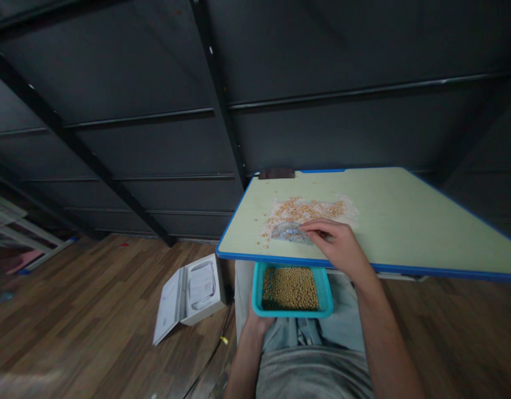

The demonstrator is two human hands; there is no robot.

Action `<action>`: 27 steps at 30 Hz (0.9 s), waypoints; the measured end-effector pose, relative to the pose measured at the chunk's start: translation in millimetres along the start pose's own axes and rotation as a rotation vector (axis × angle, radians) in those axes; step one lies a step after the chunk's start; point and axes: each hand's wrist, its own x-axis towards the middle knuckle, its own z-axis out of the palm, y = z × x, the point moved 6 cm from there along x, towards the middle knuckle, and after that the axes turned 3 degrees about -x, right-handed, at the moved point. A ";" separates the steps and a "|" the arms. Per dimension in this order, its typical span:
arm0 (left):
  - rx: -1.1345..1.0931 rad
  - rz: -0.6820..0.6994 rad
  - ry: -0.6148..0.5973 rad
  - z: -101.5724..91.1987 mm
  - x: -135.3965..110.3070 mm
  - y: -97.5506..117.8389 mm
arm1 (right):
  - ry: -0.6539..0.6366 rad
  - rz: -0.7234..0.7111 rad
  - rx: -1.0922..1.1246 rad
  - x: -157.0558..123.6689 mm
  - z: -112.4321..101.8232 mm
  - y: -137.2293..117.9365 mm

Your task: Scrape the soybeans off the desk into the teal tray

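Note:
A teal plastic basket [329, 302] full of round yellowish soybeans [290, 288] rests over my lap, just under the table's front edge. My left hand [258, 321] supports it from its left underside; most of those fingers are hidden. Above the tabletop, my right hand [337, 244] pinches the near edge of a clear plastic bag [290, 231] between thumb and fingers. Farther back, more soybeans [309, 210] are spread across the crinkled plastic. Several loose ones lie on the table left of the bag.
The pale green table [404, 221] has a blue rim and runs off to the right. A dark block [277, 174] sits at its back left edge. On the wooden floor are an open white box [203, 285] and a black cable [213, 352]. A dark panelled wall [321, 127] stands behind.

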 end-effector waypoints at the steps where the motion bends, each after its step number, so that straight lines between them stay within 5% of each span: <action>1: 0.000 0.003 0.002 -1.0 0.5 -0.2 | 0.009 0.000 -0.001 0.1 -0.9 0.2; 7: 0.009 -0.009 0.032 -6.7 4.2 -2.5 | 0.080 0.033 -0.020 0.4 -5.7 3.8; 27: -0.008 -0.005 -0.028 -1.6 4.6 -1.7 | -0.103 -0.065 0.064 -0.4 4.6 -9.7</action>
